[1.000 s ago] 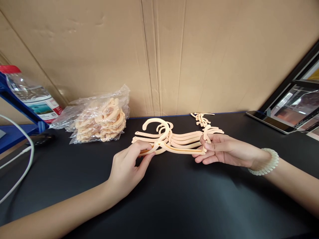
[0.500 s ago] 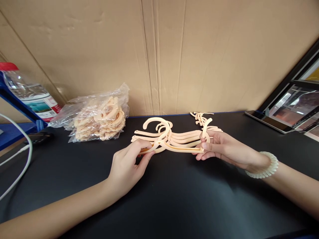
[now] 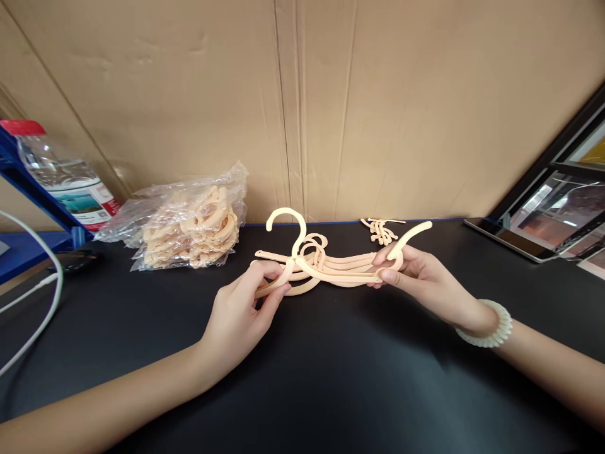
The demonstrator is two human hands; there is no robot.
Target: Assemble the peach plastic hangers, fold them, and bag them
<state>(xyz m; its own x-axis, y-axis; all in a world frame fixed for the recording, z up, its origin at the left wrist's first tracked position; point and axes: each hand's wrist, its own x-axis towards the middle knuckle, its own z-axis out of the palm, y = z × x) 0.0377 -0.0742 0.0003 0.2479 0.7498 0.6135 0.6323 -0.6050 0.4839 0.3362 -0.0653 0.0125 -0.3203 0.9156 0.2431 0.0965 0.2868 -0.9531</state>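
Observation:
A peach-coloured plastic clothes hanger (image 3: 328,273) is held up off the table with its hook upward. My left hand (image 3: 239,318) pinches the hanger's left arm between thumb and fingers. At the other end, my right hand (image 3: 428,280) grips a small curved plastic piece (image 3: 411,239) against the tip of the hanger's right arm. Whether the piece is joined to the arm cannot be made out. More hangers (image 3: 314,246) of the same colour lie overlapping on the table just behind, partly hidden by the held one.
Small curved pieces (image 3: 382,231) lie in a heap near the cardboard wall (image 3: 401,113). A clear bag of peach plastic parts (image 3: 193,227) is at back left, beside a red-capped bottle (image 3: 75,183). A white cable (image 3: 59,284) loops at left; a tablet-like device (image 3: 510,241) lies right.
The hanger's hook has swung up and slightly left. The curved piece in my right hand has tilted outward to the right, and my right wrist has shifted a little left.

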